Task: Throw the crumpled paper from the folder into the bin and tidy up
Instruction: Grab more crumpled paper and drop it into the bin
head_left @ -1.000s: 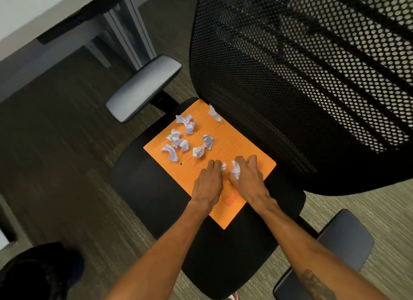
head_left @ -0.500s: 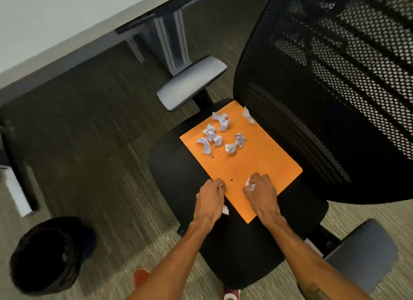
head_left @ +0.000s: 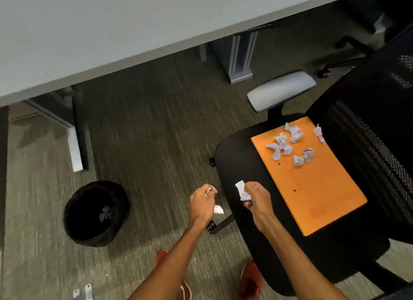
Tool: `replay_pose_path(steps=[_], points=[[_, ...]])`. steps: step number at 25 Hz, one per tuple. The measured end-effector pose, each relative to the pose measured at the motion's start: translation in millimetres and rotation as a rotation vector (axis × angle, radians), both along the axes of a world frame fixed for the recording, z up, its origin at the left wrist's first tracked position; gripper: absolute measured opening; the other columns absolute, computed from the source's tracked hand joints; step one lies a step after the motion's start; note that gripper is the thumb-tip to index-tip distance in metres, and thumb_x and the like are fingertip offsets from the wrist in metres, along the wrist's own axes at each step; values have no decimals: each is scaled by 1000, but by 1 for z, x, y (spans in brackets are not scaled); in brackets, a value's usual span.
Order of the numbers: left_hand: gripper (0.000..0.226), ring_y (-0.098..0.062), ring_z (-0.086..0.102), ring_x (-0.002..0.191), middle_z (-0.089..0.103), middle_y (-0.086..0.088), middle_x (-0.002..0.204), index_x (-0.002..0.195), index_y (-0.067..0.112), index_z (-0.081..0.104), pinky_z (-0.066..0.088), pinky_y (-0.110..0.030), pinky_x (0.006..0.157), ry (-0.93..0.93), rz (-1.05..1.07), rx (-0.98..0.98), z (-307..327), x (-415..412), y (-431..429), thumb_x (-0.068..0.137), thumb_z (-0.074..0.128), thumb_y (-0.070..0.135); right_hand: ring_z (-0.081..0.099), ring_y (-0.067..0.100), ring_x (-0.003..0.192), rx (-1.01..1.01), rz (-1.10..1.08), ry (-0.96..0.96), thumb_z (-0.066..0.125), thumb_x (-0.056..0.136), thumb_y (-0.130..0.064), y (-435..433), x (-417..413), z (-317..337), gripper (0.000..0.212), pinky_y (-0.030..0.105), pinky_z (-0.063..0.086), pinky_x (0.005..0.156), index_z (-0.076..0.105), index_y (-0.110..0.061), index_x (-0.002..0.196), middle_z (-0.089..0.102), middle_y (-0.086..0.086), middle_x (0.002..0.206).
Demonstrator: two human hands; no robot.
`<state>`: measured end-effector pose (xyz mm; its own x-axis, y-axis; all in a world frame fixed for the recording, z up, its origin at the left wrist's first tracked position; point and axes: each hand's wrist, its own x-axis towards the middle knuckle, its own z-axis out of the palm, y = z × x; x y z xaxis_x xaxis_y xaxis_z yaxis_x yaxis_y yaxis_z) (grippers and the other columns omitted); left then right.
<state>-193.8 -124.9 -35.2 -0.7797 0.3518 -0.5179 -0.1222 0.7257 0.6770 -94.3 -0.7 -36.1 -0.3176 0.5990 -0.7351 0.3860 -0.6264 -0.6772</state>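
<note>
An orange folder (head_left: 317,188) lies on the black seat of an office chair (head_left: 241,165), with several crumpled white paper scraps (head_left: 290,143) on its far end. My left hand (head_left: 202,204) is closed on a piece of crumpled paper (head_left: 218,209) over the carpet, just left of the seat. My right hand (head_left: 254,197) grips another crumpled paper (head_left: 241,189) above the seat's left edge. A round black bin (head_left: 96,212) with a dark liner stands on the floor to the lower left, apart from both hands.
A pale desk top (head_left: 111,27) spans the upper left, its metal legs (head_left: 76,143) standing behind the bin. The chair's mesh back (head_left: 375,129) and grey armrest (head_left: 281,91) rise at right. My red shoes (head_left: 250,279) are on the carpet below.
Both hands lifted off the folder with paper in them and swung left, off the seat's edge. My view turned left, bringing the bin and desk into sight.
</note>
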Motion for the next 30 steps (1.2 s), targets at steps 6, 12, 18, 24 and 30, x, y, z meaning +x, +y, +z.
replay_pose_path(steps=[6,12,18,24,30], points=[[22,-26,66,84,72,-6,86,90,15,76,54,-35,78,-109,417,24,0,-70,-95,92,54,9,58,7,61,4,235,48,61,92,-18,-96,-91,4,12,20,39,45,72,-18,95,67,-4,77],[16,-27,64,60,69,-8,80,93,13,73,42,-20,37,-207,768,39,-9,-137,-204,92,57,13,59,11,61,-64,405,43,56,89,-8,-207,-185,1,19,24,43,50,74,-15,93,69,2,74],[10,-29,68,67,68,-11,87,88,16,64,50,-23,42,-299,1138,124,-20,-194,-323,94,56,14,55,13,56,-190,535,-16,54,88,-2,-317,-264,-5,16,21,46,48,68,-9,87,65,5,65],[12,-30,65,91,60,-16,113,106,10,61,52,-25,49,-270,1342,198,-39,-241,-407,97,53,11,61,16,70,-129,691,-118,58,90,-7,-399,-323,-18,13,28,52,63,66,-9,101,66,9,84],[30,-32,62,108,56,-16,131,127,13,55,59,-36,64,-245,1421,228,-59,-283,-449,98,58,19,67,13,71,75,796,-144,63,91,-15,-440,-375,-33,17,28,59,63,66,-11,107,70,7,91]])
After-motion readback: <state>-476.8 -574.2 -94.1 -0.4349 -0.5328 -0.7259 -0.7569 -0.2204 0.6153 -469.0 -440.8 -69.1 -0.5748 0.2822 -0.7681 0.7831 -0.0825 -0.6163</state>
